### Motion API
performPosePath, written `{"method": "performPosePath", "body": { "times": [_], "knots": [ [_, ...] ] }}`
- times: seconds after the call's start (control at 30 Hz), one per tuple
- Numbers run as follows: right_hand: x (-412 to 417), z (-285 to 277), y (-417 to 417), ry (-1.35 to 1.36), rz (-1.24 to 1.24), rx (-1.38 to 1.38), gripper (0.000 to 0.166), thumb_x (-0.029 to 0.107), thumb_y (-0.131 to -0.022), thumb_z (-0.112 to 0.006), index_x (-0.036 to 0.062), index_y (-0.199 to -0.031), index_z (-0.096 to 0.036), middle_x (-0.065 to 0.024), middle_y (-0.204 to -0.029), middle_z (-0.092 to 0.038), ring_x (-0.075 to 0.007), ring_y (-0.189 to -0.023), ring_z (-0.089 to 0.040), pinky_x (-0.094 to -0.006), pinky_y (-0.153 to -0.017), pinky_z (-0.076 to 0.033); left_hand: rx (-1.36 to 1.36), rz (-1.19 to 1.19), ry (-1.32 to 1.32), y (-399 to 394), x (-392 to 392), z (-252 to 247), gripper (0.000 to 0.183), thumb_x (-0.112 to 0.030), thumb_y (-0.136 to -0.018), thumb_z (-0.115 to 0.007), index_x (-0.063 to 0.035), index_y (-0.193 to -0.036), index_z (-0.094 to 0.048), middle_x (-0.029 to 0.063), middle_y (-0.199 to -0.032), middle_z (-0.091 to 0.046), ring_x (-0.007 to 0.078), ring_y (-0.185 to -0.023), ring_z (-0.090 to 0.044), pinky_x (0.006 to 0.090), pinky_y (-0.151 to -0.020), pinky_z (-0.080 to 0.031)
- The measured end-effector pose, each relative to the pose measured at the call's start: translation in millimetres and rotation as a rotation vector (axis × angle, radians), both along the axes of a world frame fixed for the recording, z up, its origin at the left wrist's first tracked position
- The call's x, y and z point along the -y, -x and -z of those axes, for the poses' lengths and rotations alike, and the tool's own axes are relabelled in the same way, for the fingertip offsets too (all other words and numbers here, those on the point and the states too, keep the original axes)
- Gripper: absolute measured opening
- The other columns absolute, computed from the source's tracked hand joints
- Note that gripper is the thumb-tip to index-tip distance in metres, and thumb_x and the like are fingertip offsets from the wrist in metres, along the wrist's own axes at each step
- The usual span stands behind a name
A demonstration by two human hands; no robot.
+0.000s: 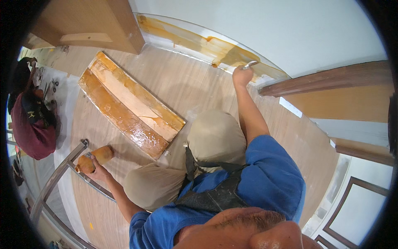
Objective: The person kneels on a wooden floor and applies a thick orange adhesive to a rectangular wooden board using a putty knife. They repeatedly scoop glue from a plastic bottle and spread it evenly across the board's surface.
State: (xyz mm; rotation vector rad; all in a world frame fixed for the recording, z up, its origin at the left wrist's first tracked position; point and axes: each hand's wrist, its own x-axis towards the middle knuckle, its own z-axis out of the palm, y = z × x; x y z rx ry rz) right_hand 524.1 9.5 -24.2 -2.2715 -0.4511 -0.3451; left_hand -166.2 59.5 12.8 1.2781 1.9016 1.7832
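My left hand (100, 171) grips a clear plastic bottle (105, 153) stained with amber glue, tilted with its mouth toward the lower left. At the foot of the white wall, my right hand (243, 76) holds a small flat spreader (250, 64), its exact kind unclear. The spreader is at a low wall strip (186, 39) smeared with amber glue, with drips along its lower edge. Between my hands, a rectangular board (124, 123) lies on the floor. Glossy amber glue covers both its long sides, and a pale strip down the middle is mostly uncoated.
A metal tube frame (56, 183) stands beside my left forearm. Beyond it, a person in a maroon garment (32, 127) is near scissors (55, 85) on a floor sheet. Wooden cabinetry (102, 25) borders the far left; a dark wood trim (323, 79) juts out right of my right hand.
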Motion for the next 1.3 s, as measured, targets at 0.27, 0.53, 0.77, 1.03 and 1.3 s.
{"method": "performPosePath", "body": {
  "times": [0.27, 0.53, 0.77, 1.03, 1.3],
  "knots": [
    [19, 25, 24, -0.181, 0.094, -0.063, 0.039, 0.023, -0.085, -0.064, -0.0147, -0.097, -0.063, -0.0347, -0.097, -0.064, -0.0468, -0.095, -0.063, -0.0478, -0.083, -0.049, 0.105, 0.041, -0.014, -1, 1, 2, 0.082, -0.007, -0.078, -0.081, 0.0004, -0.145, -0.034, 0.0173, -0.139, -0.048, 0.0268, -0.120, -0.054, 0.0390, -0.100, -0.051],
    [61, -10, -38, -0.146, 0.268, -0.117, 0.042, 0.019, -0.087, -0.061, -0.0187, -0.105, -0.057, -0.0364, -0.103, -0.060, -0.0461, -0.099, -0.060, -0.0472, -0.088, -0.047, 0.021, 0.002, -0.003, -3, 5, -6, 0.083, -0.009, -0.078, -0.081, 0.0016, -0.145, -0.033, 0.0173, -0.140, -0.046, 0.0266, -0.123, -0.051, 0.0394, -0.105, -0.046],
    [-71, -16, 18, -0.207, 0.053, -0.138, 0.051, 0.016, -0.085, -0.067, -0.0187, -0.118, -0.051, -0.0342, -0.119, -0.051, -0.0449, -0.111, -0.053, -0.0453, -0.096, -0.044, 0.107, -0.002, -0.031, -5, 4, -8, 0.085, -0.009, -0.076, -0.083, 0.0027, -0.144, -0.034, 0.0170, -0.139, -0.048, 0.0261, -0.123, -0.052, 0.0394, -0.105, -0.045],
    [-87, -16, 93, -0.187, -0.196, -0.165, 0.046, 0.010, -0.084, -0.063, -0.0115, -0.124, -0.053, -0.0316, -0.126, -0.053, -0.0454, -0.115, -0.054, -0.0460, -0.098, -0.044, 0.088, -0.009, -0.063, 3, -2, 8, 0.083, -0.009, -0.077, -0.082, 0.0016, -0.144, -0.034, 0.0164, -0.139, -0.048, 0.0265, -0.122, -0.052, 0.0386, -0.105, -0.045],
    [22, -18, 12, -0.310, 0.242, -0.297, 0.041, 0.017, -0.088, -0.058, -0.0181, -0.109, -0.057, -0.0358, -0.105, -0.061, -0.0480, -0.103, -0.059, -0.0509, -0.091, -0.046, 0.001, -0.033, 0.006, 4, 9, -4, 0.077, -0.012, -0.080, -0.081, 0.0024, -0.142, -0.037, 0.0160, -0.135, -0.052, 0.0260, -0.119, -0.054, 0.0392, -0.103, -0.047]
  ]
}}
